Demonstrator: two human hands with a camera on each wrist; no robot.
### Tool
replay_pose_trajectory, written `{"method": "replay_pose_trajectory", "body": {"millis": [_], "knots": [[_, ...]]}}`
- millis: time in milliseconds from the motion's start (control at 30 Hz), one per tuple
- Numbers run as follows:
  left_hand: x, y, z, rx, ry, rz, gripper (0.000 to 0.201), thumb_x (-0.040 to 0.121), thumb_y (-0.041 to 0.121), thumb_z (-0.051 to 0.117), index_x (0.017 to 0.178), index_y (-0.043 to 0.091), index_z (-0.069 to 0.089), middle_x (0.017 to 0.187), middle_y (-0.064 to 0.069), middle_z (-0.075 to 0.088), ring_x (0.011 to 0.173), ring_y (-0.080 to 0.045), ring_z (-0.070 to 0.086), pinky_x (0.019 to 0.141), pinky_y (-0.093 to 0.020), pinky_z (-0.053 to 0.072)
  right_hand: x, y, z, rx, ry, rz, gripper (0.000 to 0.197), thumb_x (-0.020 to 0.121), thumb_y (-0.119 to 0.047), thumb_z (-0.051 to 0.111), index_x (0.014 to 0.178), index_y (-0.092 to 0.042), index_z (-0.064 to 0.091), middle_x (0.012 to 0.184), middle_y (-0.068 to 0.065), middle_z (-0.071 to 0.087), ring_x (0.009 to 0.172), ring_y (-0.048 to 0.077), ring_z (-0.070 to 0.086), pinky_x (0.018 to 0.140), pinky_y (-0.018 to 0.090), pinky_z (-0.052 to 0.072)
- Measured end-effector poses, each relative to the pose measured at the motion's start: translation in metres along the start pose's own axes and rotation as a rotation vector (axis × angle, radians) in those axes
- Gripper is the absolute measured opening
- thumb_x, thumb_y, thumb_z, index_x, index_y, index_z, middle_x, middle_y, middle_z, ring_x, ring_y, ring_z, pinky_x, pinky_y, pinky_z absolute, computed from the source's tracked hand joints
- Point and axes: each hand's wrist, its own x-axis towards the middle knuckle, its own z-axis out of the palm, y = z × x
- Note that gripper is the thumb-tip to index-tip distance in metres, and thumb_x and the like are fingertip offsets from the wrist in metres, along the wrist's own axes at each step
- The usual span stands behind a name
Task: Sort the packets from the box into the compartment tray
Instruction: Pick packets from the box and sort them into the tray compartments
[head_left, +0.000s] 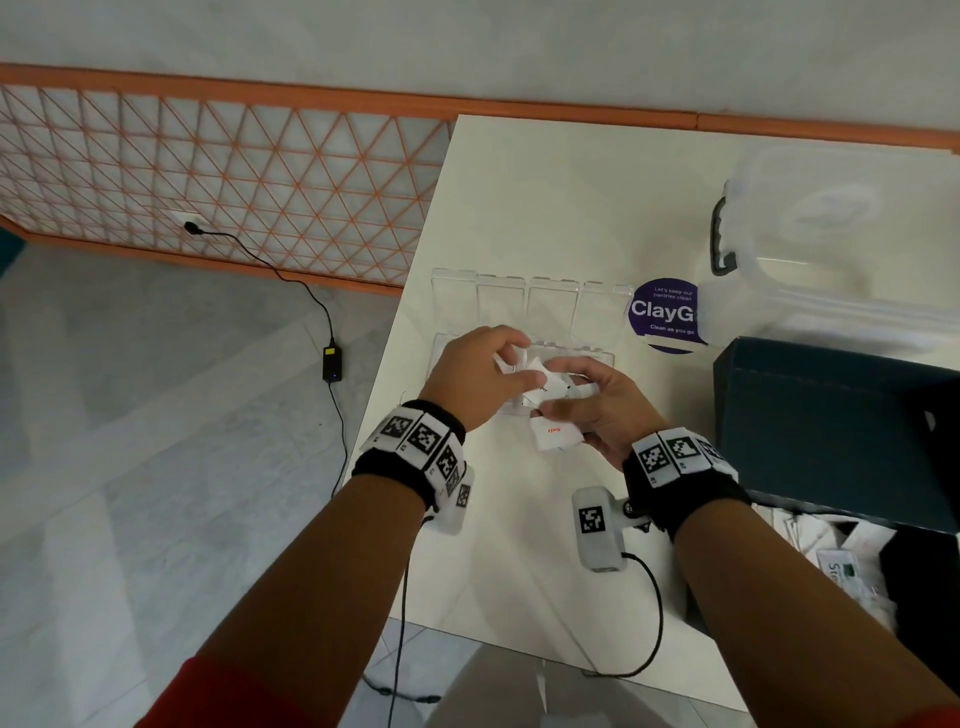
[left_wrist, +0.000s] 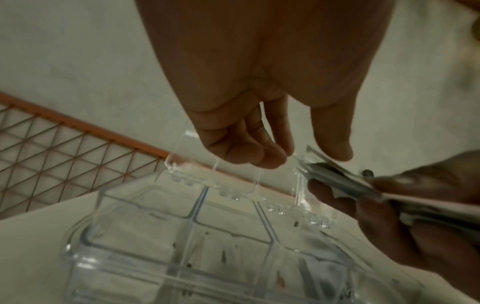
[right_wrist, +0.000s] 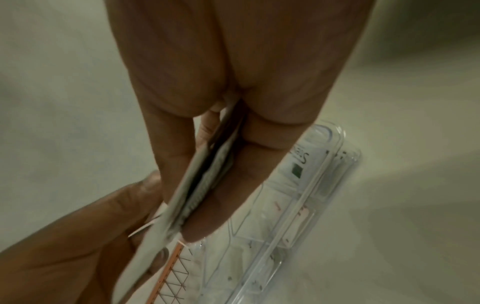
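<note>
Both hands hover over the clear compartment tray, whose lid stands open behind it. My right hand grips a small stack of white packets between thumb and fingers; the lowest shows red print. My left hand pinches one white packet at the far end of that stack. In the right wrist view the stack sits edge-on in the right hand, and the tray below holds packets. The left wrist view shows empty tray compartments. The dark teal box stands to the right.
More packets lie in the box's open lower part. A clear lidded container with a grey handle stands at the back right, beside a purple round sticker. The table's left edge runs close to the tray. A cable trails from the right wrist.
</note>
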Motion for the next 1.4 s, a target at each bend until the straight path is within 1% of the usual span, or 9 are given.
{"method": "replay_pose_trajectory", "body": {"millis": [167,300,400,567,700,867,1067,1233,1400], "knots": [[0.004,0.003,-0.004,-0.051,-0.033,-0.026,0.020,0.080,0.022,0.076,0.099,0.027,0.071,0.077,0.013,0.060,0.064,0.007,0.054,0.068,-0.014,0.042,-0.004,-0.003,0.004,0.032,-0.007,-0.017,0.047,0.068,0.009,0.078,0.105,-0.017,0.068,0.084,0.008,0.074,0.073,0.027,0.074,0.057,0.031,0.058],[0.000,0.004,-0.007,-0.041,-0.108,-0.013,0.026,0.081,0.026,0.075,0.106,0.033,0.070,0.094,0.010,0.060,0.071,-0.001,0.056,0.072,-0.016,0.043,-0.006,-0.003,0.001,0.059,0.021,-0.044,0.043,0.069,0.011,0.077,0.101,-0.016,0.069,0.081,0.006,0.074,0.069,0.026,0.074,0.053,0.030,0.056],[-0.001,0.004,-0.004,-0.029,-0.116,-0.014,0.023,0.077,0.023,0.079,0.095,0.033,0.071,0.096,0.007,0.063,0.071,-0.003,0.060,0.073,-0.016,0.046,-0.006,-0.003,0.001,0.046,0.034,-0.054,0.041,0.067,0.011,0.078,0.097,-0.017,0.071,0.080,0.006,0.073,0.067,0.027,0.073,0.053,0.030,0.056],[0.000,-0.001,-0.009,-0.221,0.001,-0.137,0.015,0.078,0.010,0.076,0.078,0.022,0.068,0.075,0.000,0.069,0.060,-0.011,0.064,0.068,-0.030,0.056,-0.007,-0.001,-0.004,0.063,0.072,-0.059,0.042,0.070,0.016,0.074,0.099,-0.015,0.069,0.081,0.006,0.075,0.066,0.026,0.073,0.053,0.030,0.057],[0.002,-0.012,-0.014,-0.211,0.178,-0.196,0.013,0.074,0.014,0.075,0.071,0.024,0.068,0.072,0.004,0.070,0.060,-0.009,0.063,0.062,-0.026,0.054,-0.005,0.001,-0.009,0.081,0.101,-0.061,0.041,0.072,0.017,0.073,0.095,-0.018,0.071,0.086,0.008,0.076,0.068,0.027,0.073,0.056,0.032,0.058],[0.002,-0.021,-0.015,-0.239,0.238,-0.241,0.019,0.073,0.002,0.071,0.072,0.019,0.064,0.070,0.001,0.066,0.051,-0.008,0.061,0.055,-0.023,0.049,-0.003,0.003,-0.010,0.086,0.097,-0.050,0.041,0.071,0.015,0.074,0.091,-0.021,0.074,0.092,0.009,0.076,0.071,0.029,0.074,0.054,0.032,0.057],[0.003,-0.021,-0.009,0.131,0.176,-0.148,0.020,0.087,0.007,0.058,0.091,0.017,0.074,0.096,0.004,0.071,0.077,-0.010,0.065,0.066,-0.008,0.044,0.001,0.004,-0.011,0.075,0.094,-0.038,0.041,0.071,0.014,0.075,0.094,-0.020,0.073,0.091,0.008,0.076,0.073,0.031,0.074,0.054,0.032,0.057],[0.007,-0.013,0.002,0.373,0.091,-0.103,0.027,0.094,0.014,0.048,0.105,0.013,0.072,0.108,-0.004,0.069,0.100,-0.022,0.062,0.085,-0.029,0.048,0.001,0.003,-0.014,0.082,0.103,-0.034,0.041,0.071,0.015,0.075,0.093,-0.020,0.073,0.091,0.009,0.076,0.072,0.031,0.074,0.054,0.032,0.056],[0.010,-0.015,0.011,0.576,-0.057,-0.096,0.029,0.095,0.016,0.041,0.106,0.011,0.067,0.107,-0.009,0.068,0.098,-0.027,0.062,0.080,-0.033,0.048,0.001,0.001,-0.016,0.085,0.106,-0.031,0.041,0.071,0.014,0.075,0.096,-0.018,0.072,0.090,0.007,0.076,0.073,0.031,0.074,0.054,0.031,0.056]]}}
